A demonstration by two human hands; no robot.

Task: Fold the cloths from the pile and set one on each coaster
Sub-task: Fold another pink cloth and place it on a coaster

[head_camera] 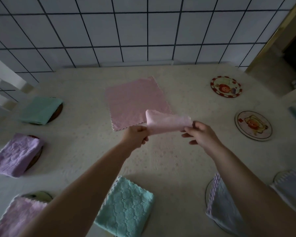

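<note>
While both hands hold it above the surface (161, 159), the folded pink cloth (167, 123) hangs between them: the left hand (137, 135) pinches its left end, a closed grip, and the right hand (200, 134) pinches its right end between thumb and forefinger, other fingers loose. Behind it, a second pink cloth (135, 101) lies spread flat. Two picture coasters (225, 86) (253, 125) at the right lie bare. Folded cloths cover the other coasters: green (41, 110), lilac (15, 154), pink (19, 218), teal (126, 206) and pale blue-grey (219, 206).
</note>
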